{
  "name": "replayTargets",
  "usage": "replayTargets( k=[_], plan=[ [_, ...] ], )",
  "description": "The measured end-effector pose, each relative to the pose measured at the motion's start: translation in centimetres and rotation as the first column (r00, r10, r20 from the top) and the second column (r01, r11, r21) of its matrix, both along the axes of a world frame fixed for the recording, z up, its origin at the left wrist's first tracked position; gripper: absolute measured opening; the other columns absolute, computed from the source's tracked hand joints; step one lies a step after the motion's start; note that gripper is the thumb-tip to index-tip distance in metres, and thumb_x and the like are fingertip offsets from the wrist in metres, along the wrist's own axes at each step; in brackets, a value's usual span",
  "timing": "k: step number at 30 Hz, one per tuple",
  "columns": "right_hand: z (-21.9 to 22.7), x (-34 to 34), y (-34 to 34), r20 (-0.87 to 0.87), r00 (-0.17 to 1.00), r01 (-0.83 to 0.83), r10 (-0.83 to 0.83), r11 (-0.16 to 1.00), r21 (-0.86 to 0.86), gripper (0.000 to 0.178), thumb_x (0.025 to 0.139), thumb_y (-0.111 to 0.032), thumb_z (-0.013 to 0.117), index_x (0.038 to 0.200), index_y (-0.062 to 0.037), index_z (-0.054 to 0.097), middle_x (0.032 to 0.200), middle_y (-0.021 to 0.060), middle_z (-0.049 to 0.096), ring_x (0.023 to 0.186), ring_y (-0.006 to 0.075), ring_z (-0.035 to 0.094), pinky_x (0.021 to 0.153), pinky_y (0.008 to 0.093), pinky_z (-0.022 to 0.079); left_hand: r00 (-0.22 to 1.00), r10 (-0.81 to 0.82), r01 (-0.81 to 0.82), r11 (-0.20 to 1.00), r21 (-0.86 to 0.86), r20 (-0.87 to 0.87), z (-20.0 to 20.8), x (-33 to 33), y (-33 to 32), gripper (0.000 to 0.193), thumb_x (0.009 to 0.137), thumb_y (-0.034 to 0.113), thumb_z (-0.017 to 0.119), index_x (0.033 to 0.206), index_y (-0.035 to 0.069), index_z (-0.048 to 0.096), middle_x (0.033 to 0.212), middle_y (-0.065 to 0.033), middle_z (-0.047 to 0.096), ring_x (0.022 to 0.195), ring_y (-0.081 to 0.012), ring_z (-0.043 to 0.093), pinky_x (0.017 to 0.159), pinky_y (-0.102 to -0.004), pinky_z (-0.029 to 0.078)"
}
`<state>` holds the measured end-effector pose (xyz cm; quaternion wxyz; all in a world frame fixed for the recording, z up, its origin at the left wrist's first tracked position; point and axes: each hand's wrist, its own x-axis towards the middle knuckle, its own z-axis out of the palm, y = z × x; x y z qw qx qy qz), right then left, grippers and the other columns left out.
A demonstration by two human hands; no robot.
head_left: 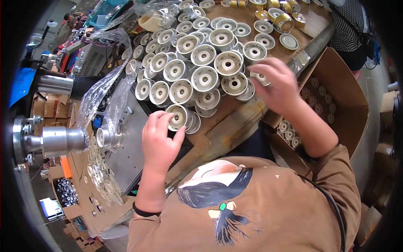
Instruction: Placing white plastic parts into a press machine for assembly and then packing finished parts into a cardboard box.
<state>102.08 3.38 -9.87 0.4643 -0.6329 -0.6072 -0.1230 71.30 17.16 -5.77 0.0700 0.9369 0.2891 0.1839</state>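
Note:
My left hand [161, 136] curls its fingers and thumb round the rim of a cream plastic spool [178, 117] at the near edge of the pile. To the right, my slightly blurred right hand [277, 84] has its fingers and thumb on either side of another pale spool [261, 79], which the fingers partly cover. Between and beyond my hands lies a large heap of cream spools [204, 78], round and flanged with a centre hole. Most face upward, and some are stacked on others.
Gold-sided spools [283, 22] stand at the table's far right. An open cardboard box [350, 101] with layered spools is by my right arm. At left, a machine with a metal cylinder [63, 140] juts in beside clear plastic film [103, 90]. More pale parts [98, 172] lie below it.

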Motion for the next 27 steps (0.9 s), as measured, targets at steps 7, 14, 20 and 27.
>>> replayTargets(
  k=[7, 14, 20, 27],
  plan=[
    [2.6, -3.4, 8.3, 0.185, 0.983, 0.094, -0.005, 0.875, -0.474, 0.037, 0.081, -0.018, 0.072, 0.115, -0.0075, 0.064, 0.112, 0.0118, 0.065, 0.099, 0.0358, 0.067, 0.085, 0.0459, 0.055, 0.999, -0.011, 0.009, 0.999, 0.043, 0.044, -0.1, -0.6, -0.8, 0.038, 0.074, 0.017, 0.083, 0.107, 0.006, 0.067, 0.112, -0.0127, 0.064, 0.102, -0.0351, 0.064, 0.09, -0.0452, 0.051],
    [3.8, -4.2, 10.5, 0.292, 0.95, 0.129, 0.108, 0.715, -0.687, 0.023, 0.08, -0.011, 0.066, 0.103, -0.0063, 0.068, 0.107, 0.0153, 0.069, 0.094, 0.0342, 0.072, 0.079, 0.0449, 0.058, 1.0, -0.016, 0.016, 1.0, 0.008, 0.026, -1.2, -1.1, -0.5, 0.034, 0.076, 0.018, 0.082, 0.107, 0.008, 0.069, 0.113, -0.0067, 0.065, 0.103, -0.0299, 0.063, 0.091, -0.0431, 0.05],
    [3.8, -4.5, 10.5, 0.339, 0.933, 0.173, 0.116, 0.684, -0.709, 0.023, 0.079, -0.006, 0.062, 0.102, -0.0047, 0.066, 0.107, 0.0151, 0.068, 0.098, 0.0356, 0.07, 0.081, 0.0463, 0.057, 0.997, -0.027, 0.027, 1.0, 0.001, 0.067, -1.8, -1.5, -0.1, 0.035, 0.077, 0.017, 0.081, 0.108, 0.008, 0.07, 0.114, -0.0066, 0.065, 0.103, -0.0296, 0.064, 0.091, -0.043, 0.05],
    [3.6, -4.4, 10.3, 0.264, 0.958, 0.104, 0.115, 0.715, -0.691, 0.022, 0.078, -0.003, 0.067, 0.1, -0.0045, 0.069, 0.108, 0.0176, 0.069, 0.098, 0.0364, 0.071, 0.081, 0.0453, 0.058, 0.996, -0.04, 0.04, 0.999, -0.001, 0.08, -2.0, -1.9, 0.1, 0.037, 0.077, 0.016, 0.081, 0.111, 0.008, 0.07, 0.116, -0.0065, 0.065, 0.105, -0.0295, 0.063, 0.091, -0.043, 0.05]
  ],
)
